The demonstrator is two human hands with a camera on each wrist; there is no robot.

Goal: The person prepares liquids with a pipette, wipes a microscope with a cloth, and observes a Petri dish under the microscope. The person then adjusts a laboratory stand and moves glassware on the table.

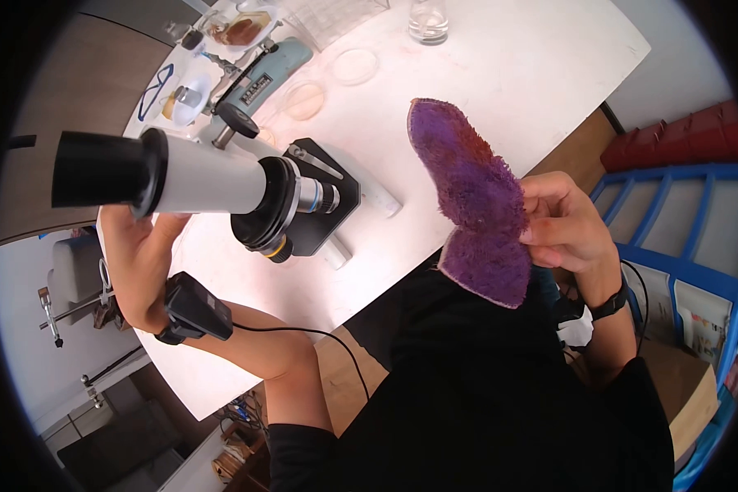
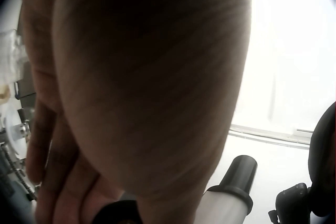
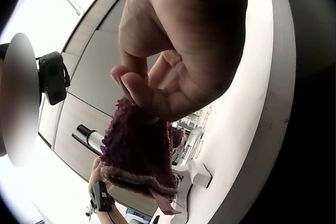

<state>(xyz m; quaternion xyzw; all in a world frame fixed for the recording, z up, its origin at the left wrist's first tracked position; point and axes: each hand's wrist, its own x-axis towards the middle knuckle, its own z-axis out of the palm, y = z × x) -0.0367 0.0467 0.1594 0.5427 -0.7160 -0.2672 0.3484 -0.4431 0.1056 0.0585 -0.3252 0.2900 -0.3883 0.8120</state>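
Observation:
A purple shaggy cloth (image 1: 488, 246) with a pale bound edge hangs pinched together near its middle by my right hand (image 1: 572, 220). Its upper part spreads out over the table; in the right wrist view, the cloth (image 3: 139, 153) dangles below thumb and fingertips. To the left stands a black and white microscope (image 1: 209, 179), its eyepiece towards the left. My left hand (image 1: 143, 254) is at the microscope, its fingers hidden behind the tube in the head view. In the left wrist view, fingers (image 2: 55, 166) and thumb lie on either side of a round black part of the microscope.
Behind the microscope are a teal balance scale (image 1: 275, 74) with pans, round glass dishes (image 1: 354, 67) and a clear box (image 1: 328, 20). A beaker (image 1: 428, 25) of clear liquid stands at the far edge. Blue shelving (image 1: 672, 213) and red boxes (image 1: 672, 139) are at the right.

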